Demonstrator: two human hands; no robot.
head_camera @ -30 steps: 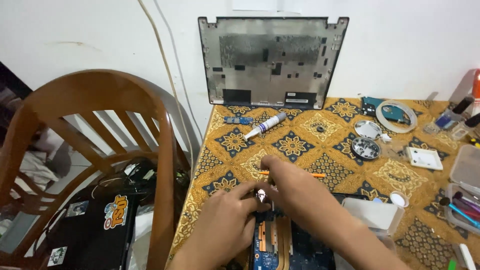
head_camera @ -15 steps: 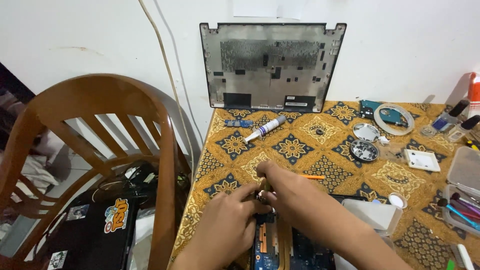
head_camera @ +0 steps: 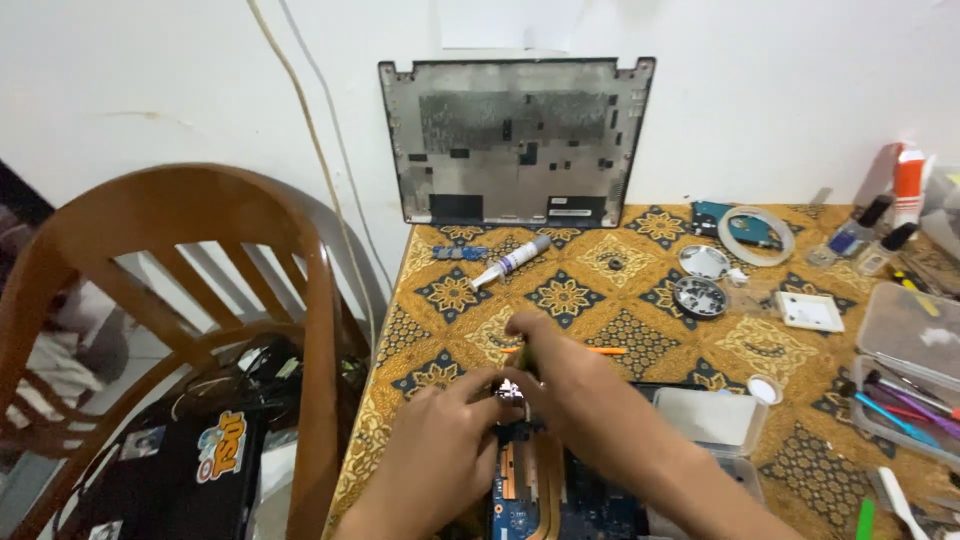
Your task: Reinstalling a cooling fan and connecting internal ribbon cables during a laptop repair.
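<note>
Head cam looking down: both hands meet at the desk's (head_camera: 640,300) front edge over an opened laptop board (head_camera: 560,500) with copper heat pipes. Left hand (head_camera: 440,455) and right hand (head_camera: 560,375) pinch one small metal part (head_camera: 508,390) between fingertips. Grey laptop back cover (head_camera: 515,140) leans on the wall at the far edge, white tube (head_camera: 512,262) just before it.

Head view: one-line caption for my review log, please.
Both hands, left hand and right hand, meet over a small metal part above an opened laptop board on a patterned tablecloth.
</note>
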